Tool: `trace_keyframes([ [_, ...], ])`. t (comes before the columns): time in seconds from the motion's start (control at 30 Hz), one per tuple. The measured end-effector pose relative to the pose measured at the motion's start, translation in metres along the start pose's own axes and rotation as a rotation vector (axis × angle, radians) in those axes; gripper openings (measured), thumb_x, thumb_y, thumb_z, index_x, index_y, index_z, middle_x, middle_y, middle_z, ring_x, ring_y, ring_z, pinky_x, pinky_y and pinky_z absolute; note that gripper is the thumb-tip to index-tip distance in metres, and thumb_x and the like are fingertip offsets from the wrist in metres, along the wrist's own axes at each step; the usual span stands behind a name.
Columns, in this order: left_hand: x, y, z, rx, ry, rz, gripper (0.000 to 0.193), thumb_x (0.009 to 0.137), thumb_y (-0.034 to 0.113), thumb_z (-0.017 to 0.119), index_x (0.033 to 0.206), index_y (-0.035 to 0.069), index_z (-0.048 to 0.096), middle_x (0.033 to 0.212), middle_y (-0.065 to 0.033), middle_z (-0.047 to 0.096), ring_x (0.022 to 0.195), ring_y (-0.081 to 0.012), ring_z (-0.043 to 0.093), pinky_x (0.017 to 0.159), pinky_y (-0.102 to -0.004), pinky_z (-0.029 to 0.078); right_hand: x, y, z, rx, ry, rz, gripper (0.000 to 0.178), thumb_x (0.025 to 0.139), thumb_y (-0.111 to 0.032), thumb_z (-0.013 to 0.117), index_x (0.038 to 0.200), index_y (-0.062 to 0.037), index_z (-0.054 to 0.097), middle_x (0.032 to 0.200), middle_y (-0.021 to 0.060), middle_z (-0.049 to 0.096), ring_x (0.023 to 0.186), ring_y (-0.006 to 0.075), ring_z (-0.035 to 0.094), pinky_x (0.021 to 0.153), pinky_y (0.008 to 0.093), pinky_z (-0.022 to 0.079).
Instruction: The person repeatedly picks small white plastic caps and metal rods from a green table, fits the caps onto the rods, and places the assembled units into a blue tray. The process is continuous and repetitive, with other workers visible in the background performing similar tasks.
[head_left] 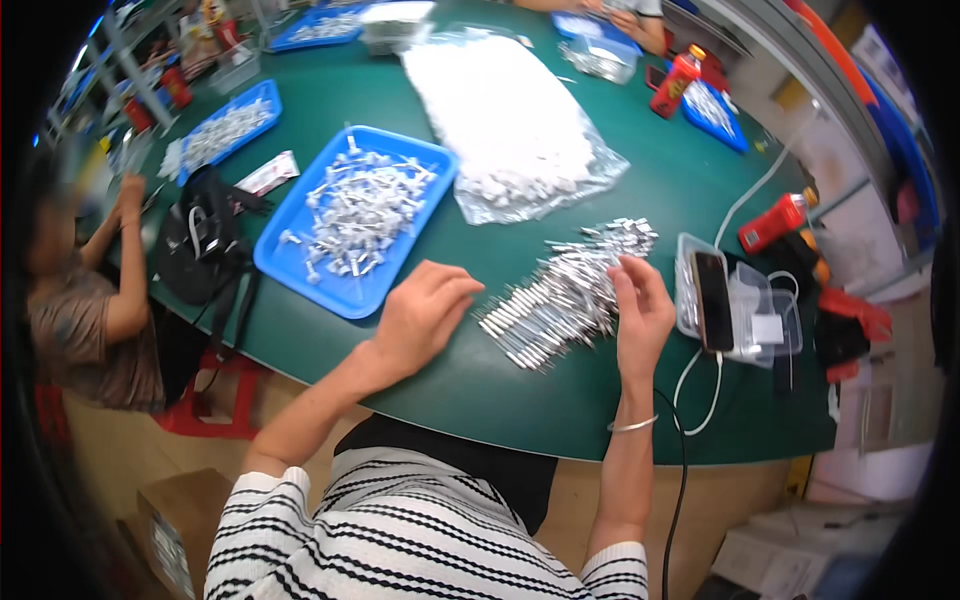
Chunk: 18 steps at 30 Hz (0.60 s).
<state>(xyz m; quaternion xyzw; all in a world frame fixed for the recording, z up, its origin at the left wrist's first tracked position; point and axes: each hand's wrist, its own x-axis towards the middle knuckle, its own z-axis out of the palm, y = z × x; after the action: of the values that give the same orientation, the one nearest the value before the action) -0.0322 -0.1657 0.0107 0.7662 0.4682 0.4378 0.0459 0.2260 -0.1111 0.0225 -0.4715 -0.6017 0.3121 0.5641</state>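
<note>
On the green table in front of me lies a pile of thin silver metal rods point(560, 290), many of them side by side, with whitish sections. At the pile's left edge is my left hand point(425, 312), its fingers drawn together; whatever they may hold is too small to tell. My right hand point(643, 315) is over the pile's right edge, thumb and fingertips close together, and I cannot make out anything between them. Left of the pile, a blue tray point(345, 302) holds many small white-and-grey parts point(365, 210), some with pin-like stems.
Beyond the pile lies a clear plastic bag of white pieces point(500, 110). A phone point(712, 300) rests on clear plastic boxes point(775, 325) at right, with a white cable. Red bottles point(775, 222) stand farther right. A black backpack point(200, 235) and a seated person point(100, 310) are at left.
</note>
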Motion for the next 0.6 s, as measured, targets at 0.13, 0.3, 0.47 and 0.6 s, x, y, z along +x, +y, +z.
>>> trace_keyframes([
  [0.13, 0.045, -0.013, 0.033, -0.052, -0.105, 0.092, 0.014, 0.078, -0.003, 0.064, 0.091, 0.003, 0.063, 0.085, -0.0092, 0.062, 0.080, -0.0279, 0.058, 0.068, -0.0376, 0.048, 0.027, -0.009, -0.014, -0.329, -0.132, -0.125, 0.015, 0.087, -0.006, 0.061, 0.100, -0.0009, 0.067, 0.092, 0.0094, 0.067, 0.084, 0.0204, 0.064, 0.074, 0.0319, 0.049],
  [0.3, 0.096, -0.039, 0.092, 0.021, -0.222, 0.086, 0.006, 0.083, 0.005, 0.059, 0.086, 0.003, 0.064, 0.083, -0.0106, 0.062, 0.082, -0.0293, 0.059, 0.071, -0.0400, 0.048, 0.046, 0.000, -0.013, -0.381, -0.129, -0.146, 0.015, 0.086, -0.007, 0.061, 0.098, 0.0005, 0.066, 0.093, 0.0127, 0.067, 0.084, 0.0259, 0.063, 0.074, 0.0344, 0.049],
  [0.47, 0.110, -0.050, 0.120, 0.132, -0.435, 0.126, 0.008, 0.082, 0.008, 0.057, 0.081, 0.002, 0.063, 0.082, -0.0122, 0.061, 0.085, -0.0301, 0.060, 0.072, -0.0415, 0.049, 0.038, 0.016, -0.017, -0.396, -0.104, -0.125, 0.014, 0.085, -0.006, 0.062, 0.097, -0.0004, 0.067, 0.093, 0.0124, 0.067, 0.085, 0.0261, 0.063, 0.076, 0.0345, 0.049],
  [0.6, 0.110, -0.048, 0.125, 0.254, -0.410, 0.205, 0.008, 0.080, 0.007, 0.054, 0.076, 0.001, 0.057, 0.081, -0.0138, 0.060, 0.083, -0.0308, 0.060, 0.072, -0.0416, 0.050, 0.039, 0.014, -0.018, -0.380, -0.092, -0.121, 0.014, 0.085, -0.005, 0.062, 0.096, -0.0010, 0.068, 0.093, 0.0120, 0.067, 0.087, 0.0267, 0.063, 0.078, 0.0349, 0.048],
])
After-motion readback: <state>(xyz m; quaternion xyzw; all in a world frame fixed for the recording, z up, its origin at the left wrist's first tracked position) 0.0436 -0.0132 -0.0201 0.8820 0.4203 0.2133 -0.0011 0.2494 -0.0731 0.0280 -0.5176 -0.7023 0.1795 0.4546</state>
